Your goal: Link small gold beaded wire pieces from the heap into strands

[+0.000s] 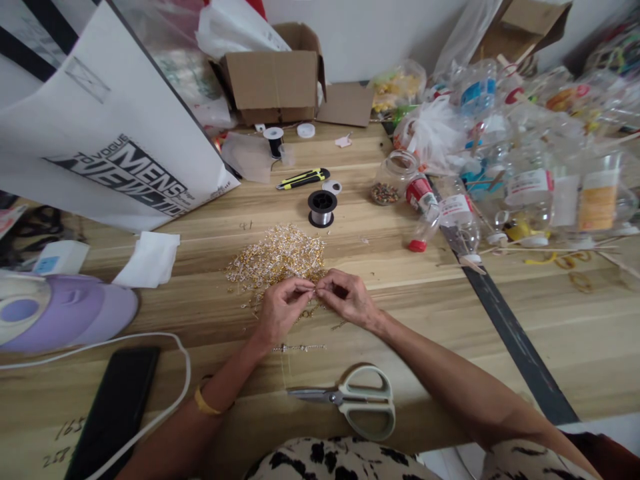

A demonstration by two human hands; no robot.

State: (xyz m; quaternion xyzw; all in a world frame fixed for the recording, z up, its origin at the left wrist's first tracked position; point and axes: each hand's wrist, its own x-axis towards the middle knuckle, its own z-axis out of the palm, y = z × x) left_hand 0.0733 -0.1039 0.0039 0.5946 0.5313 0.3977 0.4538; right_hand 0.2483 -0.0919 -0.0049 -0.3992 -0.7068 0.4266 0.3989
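My left hand (281, 308) and my right hand (347, 297) meet fingertip to fingertip just in front of a pile of small gold and clear beads (277, 259) on the wooden table (550, 293). Both hands are pinched shut on something tiny between them, too small to name. A short beaded strand (299, 347) lies on the table below my left hand. A spool of clear thread (321, 208) stands beyond the pile. Grey-handled scissors (353, 399) lie near the front edge.
A large white printed bag (100, 127) leans at the left, a cardboard box (273, 80) at the back. A utility knife (303, 178), a bead jar (393, 180) and several plastic bottles (530, 187) crowd the right. A black phone (117, 407), white cable and purple device (60, 310) sit front left.
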